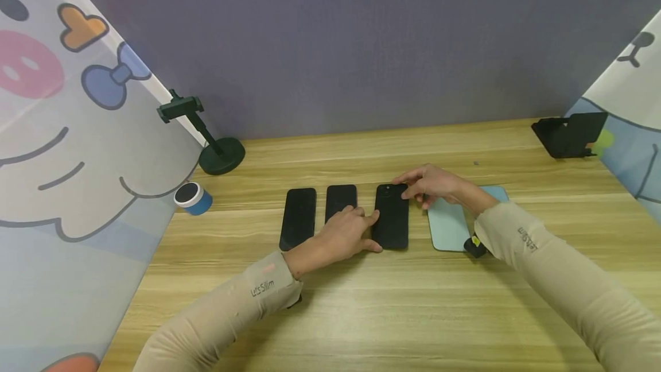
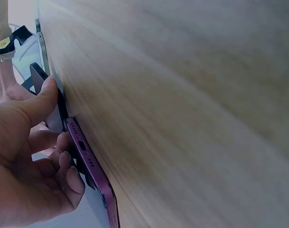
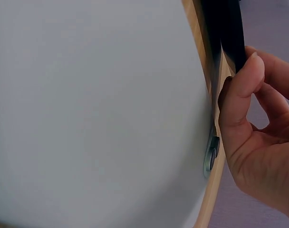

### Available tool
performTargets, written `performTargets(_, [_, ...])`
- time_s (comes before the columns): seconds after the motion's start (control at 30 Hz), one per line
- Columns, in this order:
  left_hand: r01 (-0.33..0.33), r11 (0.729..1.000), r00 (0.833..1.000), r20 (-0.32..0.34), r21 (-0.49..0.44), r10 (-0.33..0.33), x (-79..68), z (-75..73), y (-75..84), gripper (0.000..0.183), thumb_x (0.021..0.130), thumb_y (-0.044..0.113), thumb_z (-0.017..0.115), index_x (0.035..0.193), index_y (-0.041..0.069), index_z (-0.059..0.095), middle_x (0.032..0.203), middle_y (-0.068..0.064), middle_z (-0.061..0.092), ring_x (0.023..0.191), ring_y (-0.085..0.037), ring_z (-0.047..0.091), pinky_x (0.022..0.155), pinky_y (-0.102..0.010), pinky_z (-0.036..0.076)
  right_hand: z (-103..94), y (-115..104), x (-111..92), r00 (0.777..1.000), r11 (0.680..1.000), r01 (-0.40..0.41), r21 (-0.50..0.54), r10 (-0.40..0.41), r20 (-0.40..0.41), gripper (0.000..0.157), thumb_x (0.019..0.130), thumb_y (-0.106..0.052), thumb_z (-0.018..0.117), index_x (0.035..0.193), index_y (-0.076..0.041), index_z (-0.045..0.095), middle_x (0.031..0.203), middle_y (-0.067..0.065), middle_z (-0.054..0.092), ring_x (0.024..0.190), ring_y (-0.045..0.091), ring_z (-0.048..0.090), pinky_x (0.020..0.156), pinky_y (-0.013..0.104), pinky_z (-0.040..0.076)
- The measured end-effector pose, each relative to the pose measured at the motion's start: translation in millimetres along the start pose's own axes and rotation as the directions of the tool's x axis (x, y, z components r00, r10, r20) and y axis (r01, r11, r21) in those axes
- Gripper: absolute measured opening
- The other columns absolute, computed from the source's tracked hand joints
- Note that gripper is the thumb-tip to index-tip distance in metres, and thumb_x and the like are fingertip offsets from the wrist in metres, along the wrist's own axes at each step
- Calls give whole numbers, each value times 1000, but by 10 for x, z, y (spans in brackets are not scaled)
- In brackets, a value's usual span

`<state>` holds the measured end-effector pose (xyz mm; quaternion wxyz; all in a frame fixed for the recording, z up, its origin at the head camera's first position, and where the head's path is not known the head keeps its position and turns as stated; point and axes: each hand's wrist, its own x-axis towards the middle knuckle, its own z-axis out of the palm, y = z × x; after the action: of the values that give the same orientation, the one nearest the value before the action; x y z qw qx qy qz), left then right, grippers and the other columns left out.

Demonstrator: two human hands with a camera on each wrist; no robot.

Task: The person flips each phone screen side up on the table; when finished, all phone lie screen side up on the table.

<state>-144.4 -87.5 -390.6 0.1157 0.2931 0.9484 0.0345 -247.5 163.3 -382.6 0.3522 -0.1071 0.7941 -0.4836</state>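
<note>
A person works at a wood-grain desk [image 1: 361, 309], both arms in tan sleeves [image 1: 563, 280] reaching in from the near edge. A dark green stand [image 1: 206, 136] rises at the back left; a black folding holder [image 1: 578, 135] sits at the back right. The left hand [image 1: 341, 237] holds the near left corner of a black phone [image 1: 391, 220] between thumb and forefinger, while the right hand [image 1: 436, 183] pinches its far right corner.

The phone lies back up between two dark-screened phones [image 1: 298, 218] on its left and a mint phone [image 1: 448, 228] on its right; a pale blue phone [image 1: 494, 191] shows past the right forearm. The step in hand appears to be squaring the black phone in the row; the next move likely calls for keeping it level and loosening each grip without nudging its neighbours.

A small blue jar [image 1: 195, 198] with a dark top stands at left. Lettering on both cuffs seems to read "Let's Slim"; a yellow label [image 2: 4, 43] on the black wrist device is too small to read. No phone brand is legible.
</note>
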Motion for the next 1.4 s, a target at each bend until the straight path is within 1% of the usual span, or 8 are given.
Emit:
performTargets(0.3, [-16, 1000, 1000, 0, 7, 16, 0, -8, -10, 81, 87, 60, 64, 153, 18, 42, 119, -4, 64, 95, -19, 57, 76, -29, 49, -11, -36, -35, 1000, 999, 4, -37, -4, 1, 56, 93, -14, 69, 146, -7, 52, 90, 6, 62, 59, 11, 50, 56, 29, 55])
performTargets(0.47, [-33, 999, 999, 5, 6, 33, 1, -19, -21, 81, 88, 62, 62, 153, 18, 42, 121, -5, 64, 98, -20, 59, 79, -29, 51, -22, -57, -35, 1000, 998, 2, -61, -2, 2, 55, 94, -14, 69, 145, -6, 53, 87, 7, 62, 57, 11, 50, 56, 29, 55])
performTargets(0.6, [-17, 999, 1000, 15, -32, 18, 10, -47, -8, 82, 89, 63, 61, 154, 17, 41, 123, -6, 64, 100, -20, 60, 79, -29, 51, -23, -76, -38, 1000, 998, 2, -68, -2, 4, 55, 94, -15, 69, 146, -6, 53, 83, 5, 61, 56, 11, 50, 55, 30, 55])
performTargets(0.7, [-8, 997, 1000, 10, -72, 9, 25, -81, 55, 81, 91, 64, 58, 155, 18, 39, 124, -6, 62, 102, -19, 59, 79, -29, 51, -23, -89, -45, 1000, 998, 3, -69, -2, 4, 55, 94, -14, 68, 146, -6, 52, 83, 5, 61, 55, 11, 50, 56, 30, 55])
performTargets(0.83, [-42, 992, 999, -28, -122, 39, 48, -105, 192, 78, 96, 63, 53, 157, 18, 35, 127, -7, 61, 104, -19, 60, 81, -29, 52, -22, -101, -51, 1000, 997, 2, -75, -2, 6, 55, 94, -13, 67, 147, -5, 51, 87, 7, 63, 56, 11, 49, 56, 30, 55])
performTargets(1.0, [-75, 985, 996, -63, -155, 66, 88, -81, 325, 74, 97, 58, 55, 157, 17, 35, 122, -8, 65, 90, -16, 64, 67, -23, 51, -18, -112, -43, 1000, 997, 0, -75, 1, 5, 56, 95, -13, 67, 147, -5, 50, 92, 8, 62, 56, 11, 48, 55, 28, 54])
performTargets(1.2, [-48, 991, 997, -63, -125, 40, 123, -25, 394, 80, 94, 60, 59, 157, 17, 35, 116, -5, 69, 86, -13, 67, 64, -22, 53, -12, -126, -40, 1000, 997, -16, -73, 16, 2, 56, 94, -12, 67, 147, -5, 51, 84, 7, 60, 55, 10, 48, 55, 28, 53])
performTargets(1.4, [-45, 995, 995, -89, -86, 37, 126, 15, 403, 83, 92, 61, 62, 157, 17, 35, 104, -3, 69, 76, -10, 64, 56, -20, 48, -12, -134, -43, 1000, 997, -16, -76, 16, 0, 56, 93, -11, 67, 146, -4, 51, 73, 3, 57, 54, 10, 48, 54, 28, 53])
